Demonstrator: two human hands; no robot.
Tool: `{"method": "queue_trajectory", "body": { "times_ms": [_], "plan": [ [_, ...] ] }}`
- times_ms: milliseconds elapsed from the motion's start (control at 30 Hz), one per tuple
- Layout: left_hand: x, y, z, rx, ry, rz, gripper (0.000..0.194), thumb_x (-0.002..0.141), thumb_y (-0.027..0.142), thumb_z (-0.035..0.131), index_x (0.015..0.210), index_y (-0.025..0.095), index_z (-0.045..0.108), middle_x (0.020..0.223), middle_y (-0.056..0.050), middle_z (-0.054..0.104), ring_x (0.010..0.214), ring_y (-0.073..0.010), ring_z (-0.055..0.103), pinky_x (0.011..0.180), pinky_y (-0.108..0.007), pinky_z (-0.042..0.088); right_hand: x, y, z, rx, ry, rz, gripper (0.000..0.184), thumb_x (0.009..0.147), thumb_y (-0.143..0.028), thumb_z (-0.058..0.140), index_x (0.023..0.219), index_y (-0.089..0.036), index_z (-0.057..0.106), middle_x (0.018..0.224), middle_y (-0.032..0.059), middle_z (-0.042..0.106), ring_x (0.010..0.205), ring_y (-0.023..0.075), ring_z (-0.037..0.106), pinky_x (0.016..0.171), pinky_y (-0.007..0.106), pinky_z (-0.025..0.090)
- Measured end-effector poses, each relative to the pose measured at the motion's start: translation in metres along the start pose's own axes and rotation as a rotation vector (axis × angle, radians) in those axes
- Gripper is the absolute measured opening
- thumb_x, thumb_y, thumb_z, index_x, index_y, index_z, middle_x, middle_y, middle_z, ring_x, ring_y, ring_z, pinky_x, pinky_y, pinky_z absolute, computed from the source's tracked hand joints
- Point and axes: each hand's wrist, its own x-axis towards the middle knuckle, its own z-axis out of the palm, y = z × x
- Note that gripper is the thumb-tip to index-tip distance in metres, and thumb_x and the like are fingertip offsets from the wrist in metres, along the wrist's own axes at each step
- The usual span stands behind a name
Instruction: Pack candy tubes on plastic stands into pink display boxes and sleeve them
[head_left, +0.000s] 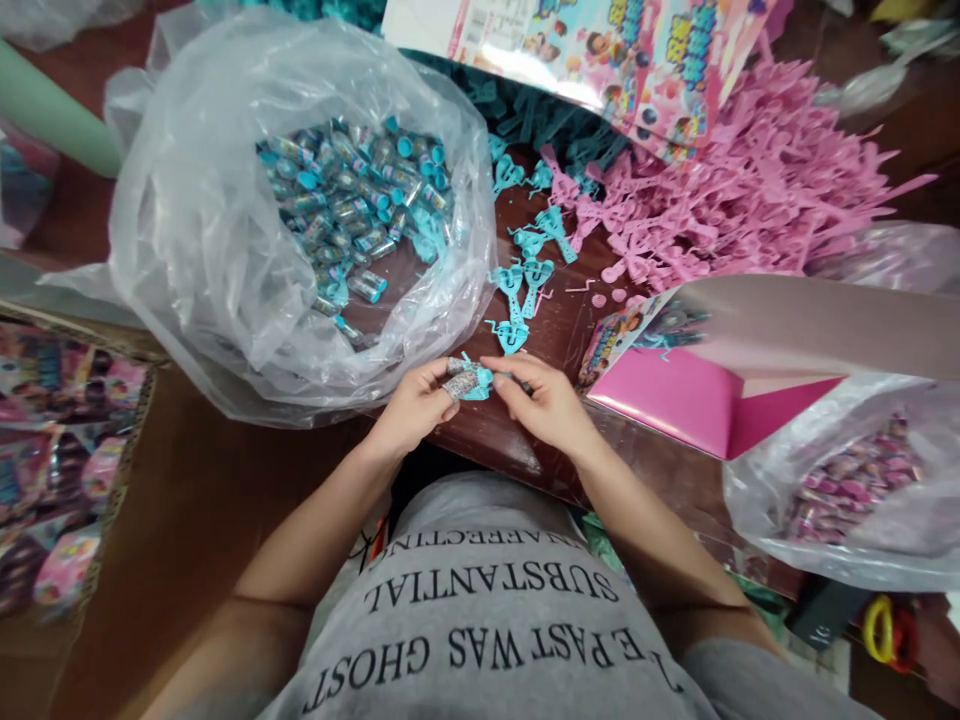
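My left hand [414,410] pinches a small turquoise plastic piece [476,388] near the table's front edge. Patterned wraps cover some of its fingertips. From the other side, my right hand [546,402] is closed at the same piece, its thumb and finger together. The exact shape of the piece is partly hidden by my fingers. Just beyond my hands lie several loose turquoise plastic pieces [512,334] with thin crank-like ends. To the left, a large clear plastic bag [217,290] stands open around many small clear tubes [352,210] with turquoise caps.
A big heap of pink plastic pieces [720,180] spreads at the back right, beside printed cartons [592,50]. An open pink-lined box [675,395] sits at the right, near a bag of pink-capped tubes [757,500]. A cardboard box [142,480] stands lower left.
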Motion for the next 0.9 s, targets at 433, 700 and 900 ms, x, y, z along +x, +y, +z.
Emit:
{"method": "queue_trajectory", "body": {
  "times_ms": [433,700,900],
  "plan": [
    [-0.008,0.004,-0.007,0.422,0.068,0.266,0.017,0.089,0.033,0.073,0.096,0.017,0.076,0.095,-0.004,0.077,0.086,-0.0168,0.066,0.083,-0.027,0.051,-0.004,-0.004,0.004,-0.238,-0.008,-0.153,0.028,0.104,-0.035,0.062,0.128,-0.032,0.076,0.122,0.0045,0.079,0.111,0.0212,0.074,0.102,0.042,0.060],
    [-0.011,0.020,-0.006,0.156,-0.030,0.025,0.030,0.083,0.043,0.081,0.093,0.018,0.070,0.056,0.006,0.054,0.045,-0.0066,0.040,0.046,-0.020,0.028,0.005,-0.005,-0.015,0.052,-0.077,0.019,0.025,0.096,-0.039,0.072,0.118,-0.032,0.082,0.110,0.0026,0.080,0.088,0.0173,0.074,0.078,0.033,0.061],
    [-0.011,0.026,-0.005,0.148,-0.093,-0.001,0.033,0.082,0.046,0.083,0.090,0.017,0.069,0.055,0.006,0.054,0.046,-0.0059,0.040,0.047,-0.020,0.029,0.012,-0.004,-0.017,0.159,-0.143,0.025,0.026,0.093,-0.038,0.075,0.117,-0.030,0.083,0.100,0.0018,0.079,0.062,0.0089,0.060,0.061,0.025,0.052]
  ]
}}
